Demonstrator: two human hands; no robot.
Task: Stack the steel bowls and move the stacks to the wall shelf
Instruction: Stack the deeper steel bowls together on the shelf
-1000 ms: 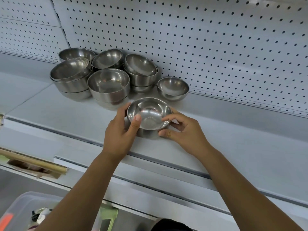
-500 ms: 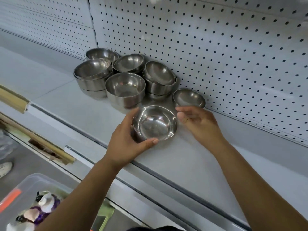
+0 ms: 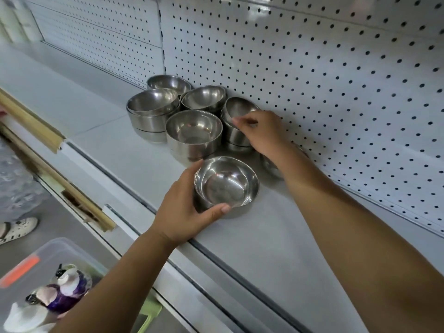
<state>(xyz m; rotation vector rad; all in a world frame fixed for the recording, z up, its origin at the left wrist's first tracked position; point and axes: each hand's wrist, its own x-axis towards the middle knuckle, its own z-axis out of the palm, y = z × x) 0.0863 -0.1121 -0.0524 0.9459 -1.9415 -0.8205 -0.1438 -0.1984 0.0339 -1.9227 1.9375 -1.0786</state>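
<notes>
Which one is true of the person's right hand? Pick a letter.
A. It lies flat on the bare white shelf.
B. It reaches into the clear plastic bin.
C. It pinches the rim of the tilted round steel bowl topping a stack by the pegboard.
C: the right hand pinches the rim of the tilted round steel bowl by the white pegboard wall; the left hand grips the nearer steel bowl.

My right hand (image 3: 264,133) covers the right rim of the tilted bowl (image 3: 236,108) it pinches, and my wrist hides most of the single bowl (image 3: 269,165) behind. My left hand (image 3: 185,212) hides the near side of the front bowl (image 3: 225,186).
</notes>
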